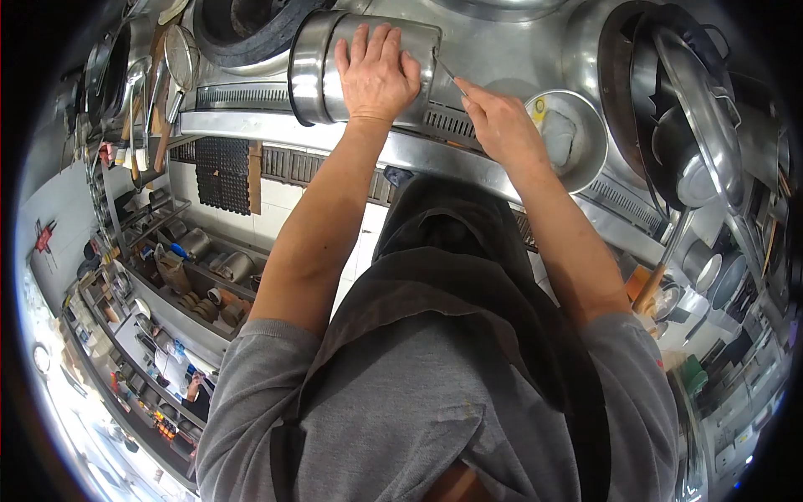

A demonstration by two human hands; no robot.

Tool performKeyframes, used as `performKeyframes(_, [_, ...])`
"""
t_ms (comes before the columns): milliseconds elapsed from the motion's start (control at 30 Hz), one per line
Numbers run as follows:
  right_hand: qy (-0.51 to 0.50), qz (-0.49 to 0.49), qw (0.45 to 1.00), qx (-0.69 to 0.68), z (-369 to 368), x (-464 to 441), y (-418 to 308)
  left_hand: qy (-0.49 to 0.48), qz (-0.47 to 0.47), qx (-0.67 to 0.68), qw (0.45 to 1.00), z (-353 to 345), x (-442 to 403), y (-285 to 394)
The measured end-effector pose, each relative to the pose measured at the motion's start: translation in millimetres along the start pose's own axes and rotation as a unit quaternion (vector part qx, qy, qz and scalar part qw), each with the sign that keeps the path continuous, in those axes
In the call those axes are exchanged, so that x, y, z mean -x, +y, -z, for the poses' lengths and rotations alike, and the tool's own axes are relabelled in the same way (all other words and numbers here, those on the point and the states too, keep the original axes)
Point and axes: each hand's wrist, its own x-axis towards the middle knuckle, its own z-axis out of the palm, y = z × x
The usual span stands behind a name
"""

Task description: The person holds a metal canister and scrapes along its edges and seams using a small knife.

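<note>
A large steel pot [324, 71] lies on its side on the metal worktop, its rim end to the left. My left hand [378, 79] rests flat on the pot's wall with fingers apart. In my right hand [508, 125] is a thin metal tool [447, 70], its narrow end at the right edge of the pot by the base. Most of the tool is hidden by my fingers, so its exact kind is unclear. Just right of this hand sits a metal bowl [600, 142] holding a whitish cloth [557, 134] and something yellow.
Dark woks [623, 92] and a steel pan [698, 117] crowd the right side. A black round pan [242, 29] stands at the back left. Strainers [181, 58] and ladles hang at left. Below are shelves with containers [196, 243]. A slotted metal grate [242, 97] edges the worktop.
</note>
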Motion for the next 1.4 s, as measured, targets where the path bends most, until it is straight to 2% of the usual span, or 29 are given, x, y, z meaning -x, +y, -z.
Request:
performKeyframes(200, [-0.05,-0.054,0.997,0.011,-0.8,-1.5,-0.7,-0.001,0.002,0.006,1.0,1.3,-0.2,2.0])
performKeyframes(333, [-0.025,-0.044,0.999,-0.005,-8.2,0.5,-6.0,-0.001,-0.001,0.006,1.0,1.3,0.5,1.4])
performKeyframes(500, [-0.038,-0.139,0.989,-0.04,-9.5,0.4,-22.1,0.019,-0.005,0.031,0.999,-3.9,1.7,0.2])
performKeyframes(767, [0.053,-0.1,0.993,0.019,-14.0,-28.9,6.2,0.032,-0.015,0.02,0.999,-4.1,-3.7,-1.8])
performKeyframes(933, [-0.026,-0.094,0.995,0.014,-3.3,2.4,-11.4,0.034,-0.007,0.03,0.999,-3.5,0.3,-0.6])
performKeyframes(1233, [-0.019,-0.008,0.999,0.029,-4.0,6.6,6.4,0.033,-0.005,0.032,0.999,-5.5,2.2,-1.3])
performKeyframes(1400, [-0.025,-0.006,0.997,0.07,-3.5,5.0,5.0,0.031,-0.006,0.028,0.999,-5.0,2.8,-1.3])
